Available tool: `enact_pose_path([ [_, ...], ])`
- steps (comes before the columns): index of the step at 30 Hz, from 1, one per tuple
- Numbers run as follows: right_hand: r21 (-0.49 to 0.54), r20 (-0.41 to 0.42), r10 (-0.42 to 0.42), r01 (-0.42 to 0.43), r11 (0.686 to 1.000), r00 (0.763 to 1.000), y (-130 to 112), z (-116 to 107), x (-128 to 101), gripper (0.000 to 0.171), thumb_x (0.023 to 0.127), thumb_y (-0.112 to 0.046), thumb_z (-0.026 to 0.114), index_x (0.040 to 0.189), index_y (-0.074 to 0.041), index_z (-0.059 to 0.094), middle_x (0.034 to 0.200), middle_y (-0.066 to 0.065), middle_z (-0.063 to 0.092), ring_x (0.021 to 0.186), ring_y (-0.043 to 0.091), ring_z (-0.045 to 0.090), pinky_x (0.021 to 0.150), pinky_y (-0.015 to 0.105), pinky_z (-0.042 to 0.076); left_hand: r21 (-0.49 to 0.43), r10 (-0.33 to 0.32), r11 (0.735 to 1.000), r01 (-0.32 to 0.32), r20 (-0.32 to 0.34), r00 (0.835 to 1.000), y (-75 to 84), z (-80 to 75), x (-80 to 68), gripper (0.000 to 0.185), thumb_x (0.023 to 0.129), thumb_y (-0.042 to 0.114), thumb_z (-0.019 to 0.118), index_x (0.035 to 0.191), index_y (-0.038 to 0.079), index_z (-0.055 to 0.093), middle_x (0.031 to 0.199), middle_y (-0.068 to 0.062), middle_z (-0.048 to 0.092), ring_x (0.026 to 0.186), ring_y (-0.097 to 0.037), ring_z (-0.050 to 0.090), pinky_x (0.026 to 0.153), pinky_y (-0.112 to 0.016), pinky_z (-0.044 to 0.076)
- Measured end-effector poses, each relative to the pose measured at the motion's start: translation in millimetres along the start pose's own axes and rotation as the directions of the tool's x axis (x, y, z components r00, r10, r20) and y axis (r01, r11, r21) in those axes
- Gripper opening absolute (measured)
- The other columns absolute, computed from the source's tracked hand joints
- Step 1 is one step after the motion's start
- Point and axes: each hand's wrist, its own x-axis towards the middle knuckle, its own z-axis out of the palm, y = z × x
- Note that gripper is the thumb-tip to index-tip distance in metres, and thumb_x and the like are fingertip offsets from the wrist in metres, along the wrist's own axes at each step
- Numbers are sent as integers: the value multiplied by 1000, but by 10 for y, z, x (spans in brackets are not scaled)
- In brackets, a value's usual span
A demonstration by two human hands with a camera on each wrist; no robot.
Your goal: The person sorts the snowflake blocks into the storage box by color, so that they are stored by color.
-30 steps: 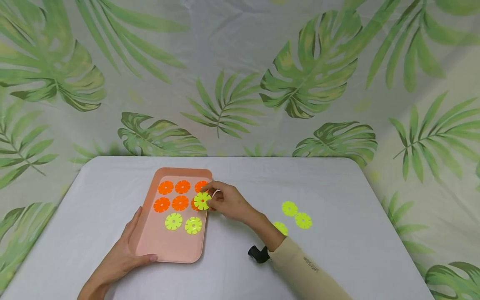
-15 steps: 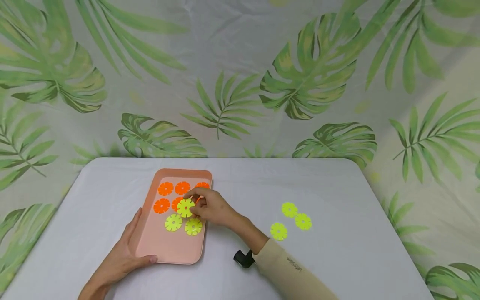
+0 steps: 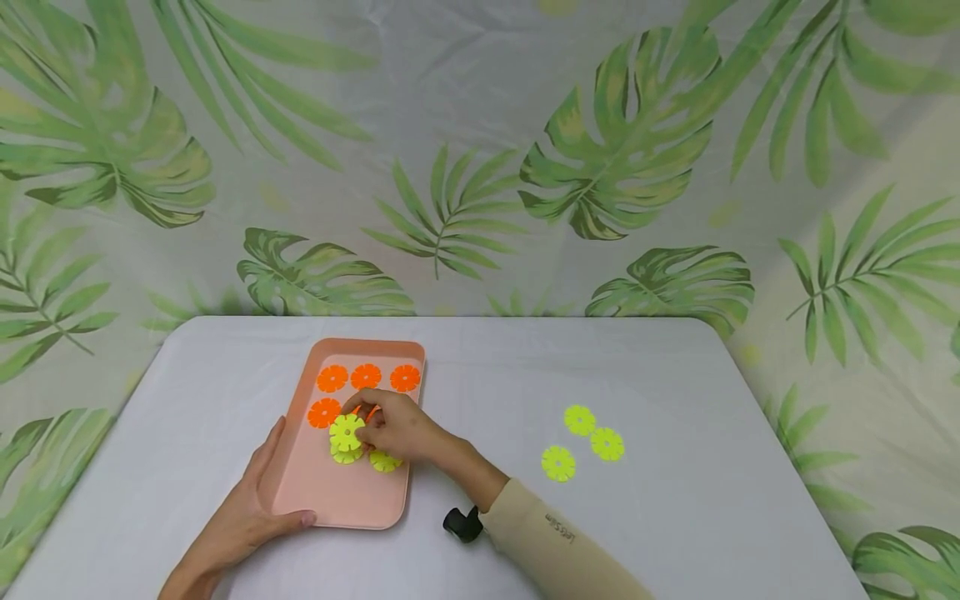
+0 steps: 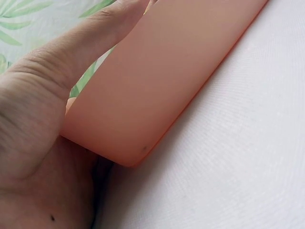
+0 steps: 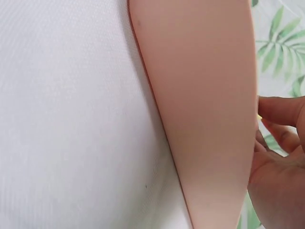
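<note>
My right hand [image 3: 397,423] pinches a yellow-green notched disc [image 3: 347,432] with a hole in its middle. The held disc overlaps a second yellow-green disc [image 3: 346,457] in the pink tray [image 3: 330,496]; a third [image 3: 385,462] lies to its right, partly behind the hand. Orange notched discs [image 3: 332,378] fill the tray's far part, some hidden under my fingers. At the tray's near left corner my left hand [image 3: 243,504] holds it, thumb at the near rim, fingers along the left side. In the right wrist view the tray's wall [image 5: 200,95] hides most of the fingertips.
Three yellow-green discs, one nearest [image 3: 558,463], one farther back [image 3: 579,420] and one rightmost [image 3: 607,443], lie on the white table [image 3: 690,517] to the right. A black device [image 3: 462,525] sits at my right wrist. A leaf-patterned cloth [image 3: 450,125] hangs behind the table.
My right hand has carried its disc leftward and nearer, from the tray's right edge to over a yellow-green disc. The loose disc nearest my arm is now uncovered. My left hand has stayed put.
</note>
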Motion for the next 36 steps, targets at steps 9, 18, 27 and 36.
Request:
enact_pose_path([
  [9, -62, 34, 22, -20, 998, 999, -14, 140, 88, 28, 97, 0, 69, 122, -11, 67, 98, 1, 61, 66, 13, 64, 61, 16, 54, 3, 41, 999, -41, -15, 999, -38, -1, -23, 131, 78, 16, 90, 167, 42, -1, 174, -16, 12, 140, -9, 28, 93, -8, 25],
  [18, -152, 79, 52, -39, 988, 996, -43, 237, 189, 29, 98, -3, 69, 125, -13, 67, 96, 0, 63, 67, 4, 56, 63, 15, 50, 21, 38, 999, -37, -17, 999, -40, -18, -33, 129, 79, 17, 90, 167, 42, -1, 174, -14, 13, 140, -4, 27, 99, -18, 27],
  [27, -191, 74, 72, -56, 980, 995, -32, 383, 263, 29, 98, -3, 68, 125, -15, 67, 95, -4, 62, 66, 2, 61, 62, 14, 51, -59, 7, 998, -7, 8, 1000, -23, -12, -7, 132, 77, 12, 90, 167, 44, -2, 175, -18, 5, 148, -44, 20, 110, -70, 21],
  [36, -249, 44, 98, -85, 965, 994, -63, 447, 288, 30, 99, -5, 68, 126, -16, 69, 94, -8, 61, 65, 0, 60, 62, 13, 50, -32, 10, 999, -10, -3, 1000, -29, -15, -1, 131, 78, 13, 90, 166, 45, -1, 175, -15, 9, 147, -40, 23, 112, -59, 24],
])
